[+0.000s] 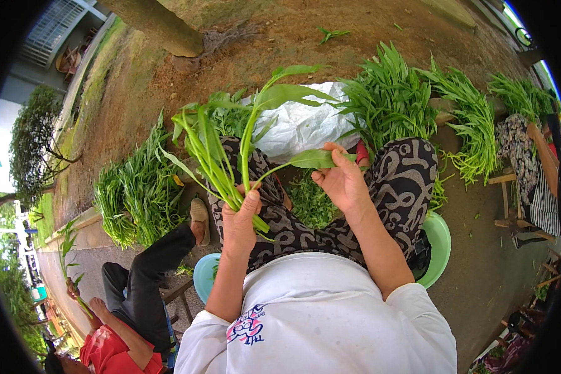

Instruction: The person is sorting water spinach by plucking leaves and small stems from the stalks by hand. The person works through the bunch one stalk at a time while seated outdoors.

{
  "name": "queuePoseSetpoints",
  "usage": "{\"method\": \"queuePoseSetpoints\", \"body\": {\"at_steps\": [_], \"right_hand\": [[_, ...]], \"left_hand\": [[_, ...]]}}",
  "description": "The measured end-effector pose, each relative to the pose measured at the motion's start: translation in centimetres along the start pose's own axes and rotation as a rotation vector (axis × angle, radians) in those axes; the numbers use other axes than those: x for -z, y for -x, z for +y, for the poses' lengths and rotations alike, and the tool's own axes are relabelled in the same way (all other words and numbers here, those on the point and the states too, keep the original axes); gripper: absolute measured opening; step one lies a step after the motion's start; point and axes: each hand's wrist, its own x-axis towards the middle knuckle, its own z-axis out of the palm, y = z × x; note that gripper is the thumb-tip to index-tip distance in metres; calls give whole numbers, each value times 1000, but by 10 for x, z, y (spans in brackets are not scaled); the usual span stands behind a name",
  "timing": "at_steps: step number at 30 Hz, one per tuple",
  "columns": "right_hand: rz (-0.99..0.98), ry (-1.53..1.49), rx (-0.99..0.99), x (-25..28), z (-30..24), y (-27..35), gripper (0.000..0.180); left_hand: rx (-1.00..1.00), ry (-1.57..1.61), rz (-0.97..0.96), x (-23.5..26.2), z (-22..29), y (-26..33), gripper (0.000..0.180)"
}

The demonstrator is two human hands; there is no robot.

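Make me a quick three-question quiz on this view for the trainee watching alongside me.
1. Which hand holds the bunch of long green leafy stalks?

2. Where is the pale green round tub?
A: at the picture's top edge
B: beside the black-and-grey patterned right trouser leg
C: at the picture's far left edge

3. True or false: the right hand is lowered into that tub.

Key:
1. The left hand.
2. B.
3. False; it is raised at a long, pointed green leaf.

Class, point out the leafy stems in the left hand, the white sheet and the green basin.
Leafy stems [214, 164]: head view, middle of the bunch.
White sheet [304, 129]: head view, crumpled middle.
Green basin [441, 247]: head view, right wall.
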Motion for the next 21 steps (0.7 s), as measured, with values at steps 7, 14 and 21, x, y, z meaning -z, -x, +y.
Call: {"method": "queuePoseSetpoints", "body": {"at_steps": [7,14,21], "right_hand": [[29,109,23,0,1,0,19],[82,299,99,2,1,-1,18],[64,703,183,-4,0,2,16]], "left_hand": [[-58,80,101,9,12,-5,26],[-193,119,97,21,25,-10,15],[-271,88,141,32,43,-11,15]]}}
